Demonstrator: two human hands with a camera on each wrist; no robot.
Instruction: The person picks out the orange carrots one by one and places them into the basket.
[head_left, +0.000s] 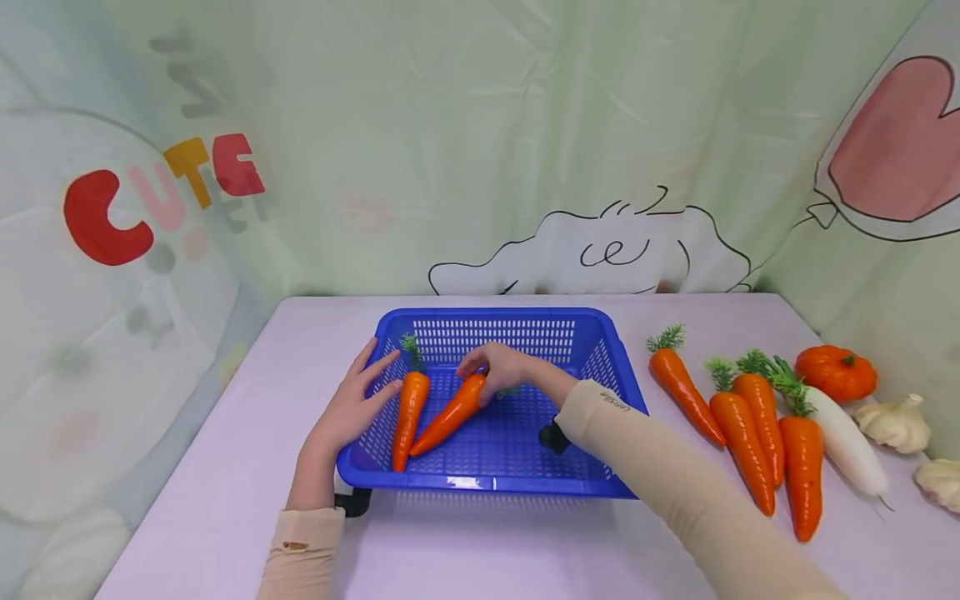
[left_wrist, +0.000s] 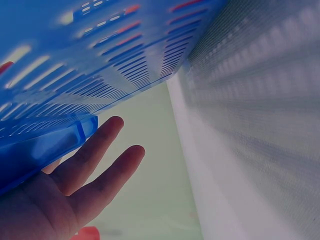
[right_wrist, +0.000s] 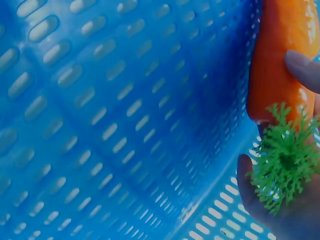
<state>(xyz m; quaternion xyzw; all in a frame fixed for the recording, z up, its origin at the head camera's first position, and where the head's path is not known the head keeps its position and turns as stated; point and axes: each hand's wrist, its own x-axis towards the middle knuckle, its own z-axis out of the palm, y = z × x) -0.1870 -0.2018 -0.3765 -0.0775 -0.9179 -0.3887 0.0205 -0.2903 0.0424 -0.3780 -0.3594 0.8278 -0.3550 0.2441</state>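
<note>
Carrot (head_left: 450, 414), gripped near its top by the right hand (head_left: 504, 369), slants near-left in the blue basket (head_left: 555, 486), tip close beside a second carrot (head_left: 409, 418); glossy skin might let it slip. The left hand (head_left: 348, 412), fingers extended at the left rim, could jog the basket.

the pale table (head_left: 225, 533) bears a basket (head_left: 491, 482); to its right lies a carrot (head_left: 686, 393), with three more carrots (head_left: 744, 450) close together beyond it, a white radish (head_left: 842, 437) just beside them, a pumpkin (head_left: 834, 375) near the radish's far end, and two garlic bulbs (head_left: 892, 425) farther right
</note>
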